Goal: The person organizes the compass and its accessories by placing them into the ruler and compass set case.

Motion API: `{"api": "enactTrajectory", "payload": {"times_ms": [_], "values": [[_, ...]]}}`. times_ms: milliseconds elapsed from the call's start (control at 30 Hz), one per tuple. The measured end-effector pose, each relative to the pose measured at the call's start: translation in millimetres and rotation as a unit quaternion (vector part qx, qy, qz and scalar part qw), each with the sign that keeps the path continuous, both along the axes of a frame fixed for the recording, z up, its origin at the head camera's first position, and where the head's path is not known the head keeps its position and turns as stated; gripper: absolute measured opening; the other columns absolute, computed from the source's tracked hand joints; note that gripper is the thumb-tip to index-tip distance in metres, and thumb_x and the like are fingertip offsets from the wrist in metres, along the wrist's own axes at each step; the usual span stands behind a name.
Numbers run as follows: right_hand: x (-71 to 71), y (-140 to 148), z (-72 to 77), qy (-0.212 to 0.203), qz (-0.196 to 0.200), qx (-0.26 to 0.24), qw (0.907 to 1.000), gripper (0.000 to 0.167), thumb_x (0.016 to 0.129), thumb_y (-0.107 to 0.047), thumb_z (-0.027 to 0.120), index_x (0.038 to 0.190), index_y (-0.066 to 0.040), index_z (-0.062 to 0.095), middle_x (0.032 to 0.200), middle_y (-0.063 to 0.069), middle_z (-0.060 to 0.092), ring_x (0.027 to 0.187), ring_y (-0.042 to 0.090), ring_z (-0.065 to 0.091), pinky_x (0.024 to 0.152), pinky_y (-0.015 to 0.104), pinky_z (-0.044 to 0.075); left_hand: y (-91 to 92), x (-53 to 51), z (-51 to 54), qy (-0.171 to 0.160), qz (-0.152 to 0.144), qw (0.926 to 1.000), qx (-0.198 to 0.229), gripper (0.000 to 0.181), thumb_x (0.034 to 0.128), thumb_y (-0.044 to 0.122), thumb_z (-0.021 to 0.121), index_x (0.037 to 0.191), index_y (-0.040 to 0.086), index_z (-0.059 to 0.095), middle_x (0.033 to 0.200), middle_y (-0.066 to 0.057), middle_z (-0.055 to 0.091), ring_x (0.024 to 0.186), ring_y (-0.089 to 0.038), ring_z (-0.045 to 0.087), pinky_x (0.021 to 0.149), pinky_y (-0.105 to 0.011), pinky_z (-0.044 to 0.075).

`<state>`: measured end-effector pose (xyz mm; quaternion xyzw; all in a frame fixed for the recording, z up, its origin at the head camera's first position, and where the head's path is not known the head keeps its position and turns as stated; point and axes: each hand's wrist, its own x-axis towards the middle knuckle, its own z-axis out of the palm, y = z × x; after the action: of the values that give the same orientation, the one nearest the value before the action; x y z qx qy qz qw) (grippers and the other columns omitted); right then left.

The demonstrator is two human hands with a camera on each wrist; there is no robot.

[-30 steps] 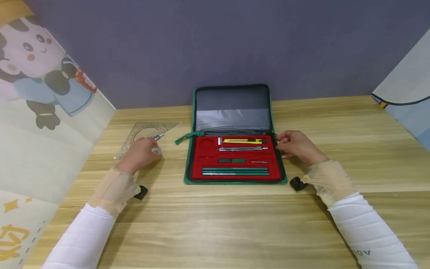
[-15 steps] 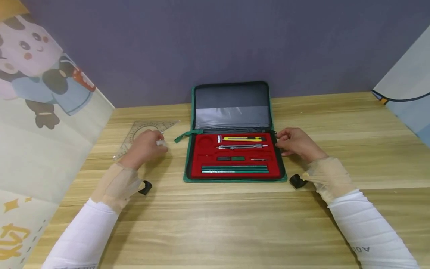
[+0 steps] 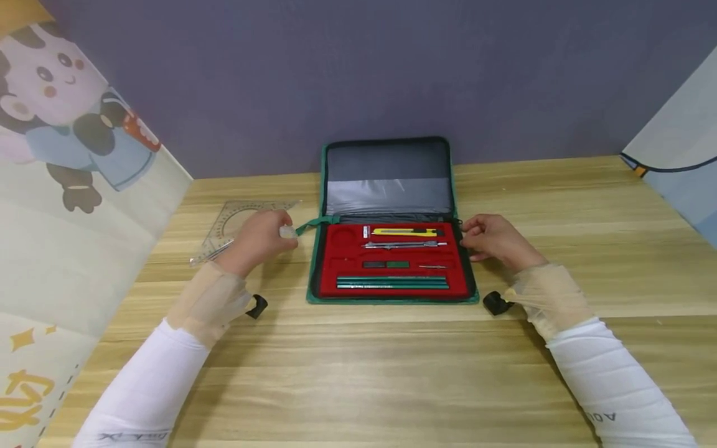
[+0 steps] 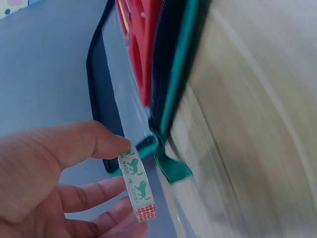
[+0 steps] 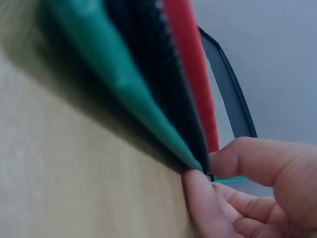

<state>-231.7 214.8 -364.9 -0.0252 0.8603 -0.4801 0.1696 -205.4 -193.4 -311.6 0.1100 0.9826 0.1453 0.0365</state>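
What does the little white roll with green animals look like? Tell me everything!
The roll looks like tape: a narrow, curved, whitish band printed with green animals and green letters including "MADE IN", with a red-checked patch at one end. Paper or plastic? I can't tell which. The left hand pinches it between thumb and fingers, left of the open zip case.

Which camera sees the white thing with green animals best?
The left wrist view: the white thing is close up, its green animals and red checks clear. The head view shows only a small pale shape in the left grip; the right wrist view misses it.
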Motion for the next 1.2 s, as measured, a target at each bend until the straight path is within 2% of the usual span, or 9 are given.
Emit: {"api": "enactTrajectory", "payload": {"times_ms": [200, 333, 433, 533, 667, 833, 1033, 1200], "values": [[1.1, -2, 1.5, 0.001, 0.003, -0.006, 1.0, 0.041, 0.089, -0.004, 0.056, 0.124, 0.011, 0.042, 0.095, 0.011, 0.047, 0.076, 0.012, 0.054, 0.064, 0.028, 0.056, 16.9, -1.5, -0.5, 0.005, -0.013, 0.9999, 0.004, 0.036, 0.0783, 0.015, 0.064, 0.107, -0.006, 0.061, 0.104, -0.019, 0.063, 0.092, -0.032, 0.054, 0.08, -0.045, 0.045], [1.9, -3, 0.8, 0.001, 0.003, -0.005, 1.0, 0.04, 0.089, -0.003, 0.056, 0.123, 0.011, 0.042, 0.095, 0.011, 0.048, 0.076, 0.012, 0.054, 0.064, 0.028, 0.056, 28.6, -2.6, -0.2, 0.008, -0.019, 0.9998, 0.007, 0.034, 0.0779, 0.014, 0.066, 0.106, -0.005, 0.062, 0.104, -0.019, 0.064, 0.103, -0.035, 0.054, 0.085, -0.046, 0.045], [3.3, -4, 1.9, 0.001, 0.001, -0.007, 1.0, 0.041, 0.089, -0.004, 0.057, 0.124, 0.011, 0.042, 0.097, 0.012, 0.049, 0.076, 0.012, 0.054, 0.064, 0.028, 0.056, 37.3, -3.9, 0.5, 0.011, -0.028, 0.9995, 0.009, 0.031, 0.0784, 0.012, 0.065, 0.104, -0.005, 0.062, 0.104, -0.019, 0.063, 0.104, -0.035, 0.053, 0.086, -0.046, 0.046], [3.6, -5, 2.6, 0.005, 0.0, -0.012, 0.9999, 0.041, 0.089, -0.003, 0.057, 0.123, 0.012, 0.042, 0.097, 0.013, 0.049, 0.076, 0.013, 0.055, 0.064, 0.028, 0.056, 45.9, -4.7, 0.9, 0.007, -0.035, 0.9993, 0.009, 0.028, 0.0784, 0.011, 0.063, 0.102, -0.004, 0.063, 0.101, -0.017, 0.061, 0.092, -0.029, 0.052, 0.08, -0.042, 0.046], [4.7, -5, 3.1, 0.015, 0.003, -0.031, 0.9994, 0.04, 0.086, -0.003, 0.058, 0.12, 0.013, 0.043, 0.094, 0.014, 0.048, 0.073, 0.013, 0.055, 0.061, 0.029, 0.056, 55.6, -4.1, 0.6, 0.0, -0.04, 0.9991, 0.011, 0.024, 0.0787, 0.01, 0.062, 0.1, -0.002, 0.064, 0.101, -0.016, 0.06, 0.09, -0.026, 0.051, 0.079, -0.039, 0.046], [5.4, -6, 3.4, 0.013, 0.002, -0.034, 0.9993, 0.039, 0.086, -0.003, 0.058, 0.119, 0.013, 0.044, 0.093, 0.014, 0.047, 0.072, 0.013, 0.056, 0.061, 0.029, 0.056, 64.3, -4.5, -0.4, -0.009, -0.037, 0.9992, 0.011, 0.025, 0.081, 0.012, 0.062, 0.101, -0.002, 0.064, 0.104, -0.016, 0.059, 0.092, -0.027, 0.052, 0.08, -0.04, 0.047], [5.1, -9, 6.0, 0.0, -0.004, -0.011, 0.9999, 0.041, 0.089, -0.004, 0.057, 0.124, 0.011, 0.042, 0.098, 0.013, 0.046, 0.076, 0.012, 0.055, 0.064, 0.028, 0.055, 70.9, -9.4, -3.5, 0.003, -0.048, 0.9988, 0.005, 0.022, 0.08, 0.01, 0.06, 0.098, -0.002, 0.066, 0.1, -0.014, 0.06, 0.091, -0.026, 0.052, 0.079, -0.039, 0.046], [5.8, -10, 6.2, -0.003, -0.003, -0.009, 1.0, 0.042, 0.089, -0.004, 0.057, 0.125, 0.011, 0.041, 0.099, 0.013, 0.047, 0.075, 0.011, 0.055, 0.062, 0.027, 0.055, 74.7, -10.7, -5.1, -0.005, -0.048, 0.9988, 0.006, 0.021, 0.0811, 0.011, 0.061, 0.098, -0.001, 0.065, 0.101, -0.013, 0.06, 0.091, -0.025, 0.051, 0.078, -0.037, 0.047]]}}
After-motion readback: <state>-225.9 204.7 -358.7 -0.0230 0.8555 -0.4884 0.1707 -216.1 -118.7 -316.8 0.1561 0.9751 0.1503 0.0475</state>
